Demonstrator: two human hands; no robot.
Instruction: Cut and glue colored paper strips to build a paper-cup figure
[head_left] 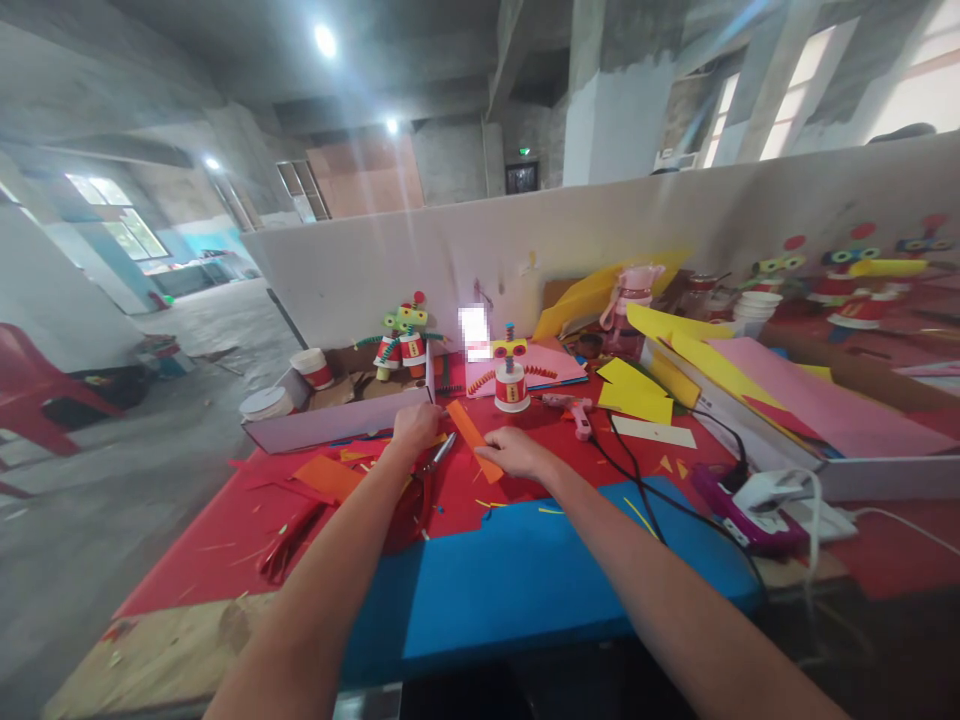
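Note:
My right hand (517, 453) pinches an orange paper strip (466, 425) near its lower end, above the red-covered table. My left hand (417, 427) is curled beside the corner of a long white box; its fingertips are turned away, so I cannot make out what they hold, if anything. Scissors (441, 456) lie just below the left hand, blades pointing up and to the right. Behind the strip stands a paper-cup robot figure (511, 388) with a yellow head and coiled orange arms. To its right rests a pink glue gun (576, 413).
Two similar figures (411, 345) stand in the white box (337, 432) at left. A blue foam sheet (495, 580) covers the front edge. Yellow paper (637, 390), a purple power strip (757, 512) with cables and a box of coloured sheets (817, 400) are at right.

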